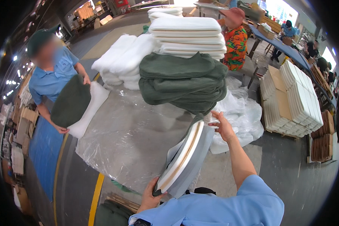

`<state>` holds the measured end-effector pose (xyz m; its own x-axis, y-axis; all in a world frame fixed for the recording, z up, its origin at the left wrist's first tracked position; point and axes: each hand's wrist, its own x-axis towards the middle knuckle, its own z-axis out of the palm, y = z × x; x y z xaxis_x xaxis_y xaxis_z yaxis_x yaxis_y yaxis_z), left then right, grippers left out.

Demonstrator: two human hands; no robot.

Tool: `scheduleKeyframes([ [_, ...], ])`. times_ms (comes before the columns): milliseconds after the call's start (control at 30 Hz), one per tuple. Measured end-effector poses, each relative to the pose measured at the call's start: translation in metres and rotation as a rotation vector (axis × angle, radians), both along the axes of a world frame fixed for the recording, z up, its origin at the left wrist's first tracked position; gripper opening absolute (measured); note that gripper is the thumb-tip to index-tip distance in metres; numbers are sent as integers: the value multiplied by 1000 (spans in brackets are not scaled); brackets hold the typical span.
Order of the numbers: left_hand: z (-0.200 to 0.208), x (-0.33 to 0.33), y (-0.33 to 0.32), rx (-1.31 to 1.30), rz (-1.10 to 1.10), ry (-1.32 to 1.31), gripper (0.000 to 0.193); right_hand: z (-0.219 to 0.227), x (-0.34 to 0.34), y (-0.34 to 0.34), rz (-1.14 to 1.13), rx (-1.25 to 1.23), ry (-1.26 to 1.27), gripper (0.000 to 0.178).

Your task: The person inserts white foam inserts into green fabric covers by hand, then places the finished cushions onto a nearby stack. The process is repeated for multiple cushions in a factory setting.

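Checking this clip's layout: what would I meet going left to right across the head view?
Green oval pad, curved pad with white edge, right hand, white stack at right.

The palm of the left hand [150, 191] was hidden against the padded piece [185, 160]. The lower edge cut the blue shirt [222, 207]. The far worker [287, 31] was too small to tell clearly.

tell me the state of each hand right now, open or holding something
Left hand: closed on the lower end of the layered pad.
Right hand: open, fingers spread near the pad's upper end; contact cannot be told.
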<state>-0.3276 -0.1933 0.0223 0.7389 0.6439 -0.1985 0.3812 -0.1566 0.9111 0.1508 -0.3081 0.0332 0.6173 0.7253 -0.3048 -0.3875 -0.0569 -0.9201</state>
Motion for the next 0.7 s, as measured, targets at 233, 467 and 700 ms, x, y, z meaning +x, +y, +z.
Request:
scheduleKeyframes([
  [233, -12, -35, 11, -1214, 272, -179, 96, -9, 4, -4, 236, -40, 40, 90],
  [467, -44, -28, 9, -1030, 415, -78, 83, -10, 2, 125, 301, -227, -175, 86],
  [700, -74, -10, 3, -1151, 514, -172, 64, -78, 0, 147, 255, -603, -365, 81],
])
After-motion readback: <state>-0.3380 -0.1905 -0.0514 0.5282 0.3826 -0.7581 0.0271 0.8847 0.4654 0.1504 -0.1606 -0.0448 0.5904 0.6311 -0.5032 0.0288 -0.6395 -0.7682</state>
